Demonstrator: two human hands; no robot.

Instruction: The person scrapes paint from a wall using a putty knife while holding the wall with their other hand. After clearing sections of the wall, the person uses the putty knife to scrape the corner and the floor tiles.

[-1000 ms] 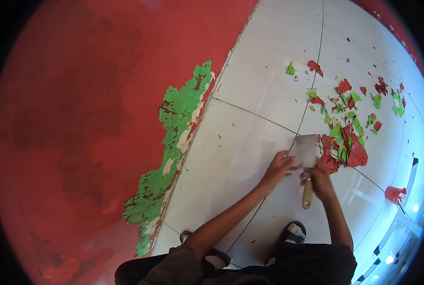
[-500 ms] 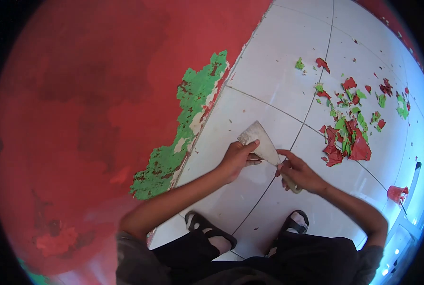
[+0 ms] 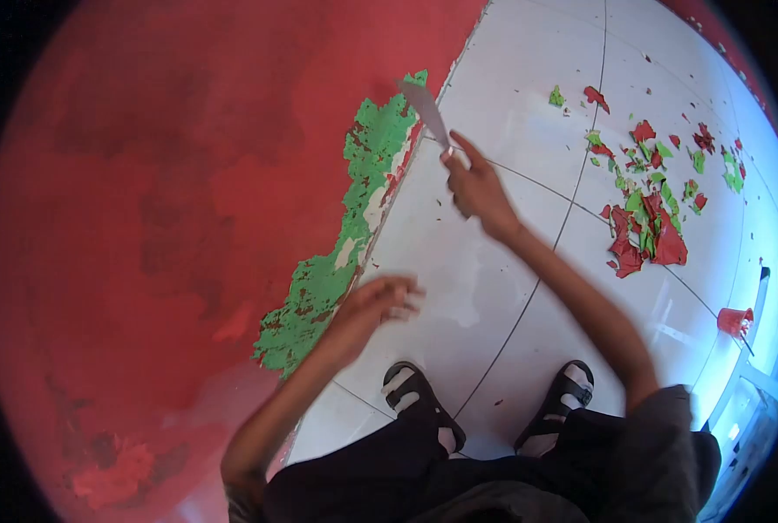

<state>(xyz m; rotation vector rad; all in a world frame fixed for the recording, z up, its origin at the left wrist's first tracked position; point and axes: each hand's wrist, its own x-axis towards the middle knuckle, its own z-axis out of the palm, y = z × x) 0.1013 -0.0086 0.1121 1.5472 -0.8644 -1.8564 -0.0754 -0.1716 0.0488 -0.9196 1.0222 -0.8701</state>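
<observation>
A putty knife is in my right hand, its handle closed inside the fist and the index finger stretched along it. Its blade tip overlaps the upper end of a green patch on the red wall, where the red paint is off. Lower down, my left hand holds nothing; its loosely bent fingers are somewhat blurred and point over the floor tiles. It is nearest the wall's bottom edge, beside the lower part of the green patch.
Red and green paint flakes lie scattered over the white tiled floor at the right. A small red bucket stands at the far right by a pale metal frame. My sandalled feet are below my hands.
My right hand has carried the putty knife up and left to the wall. My left hand has come off the blade and moved down and left.
</observation>
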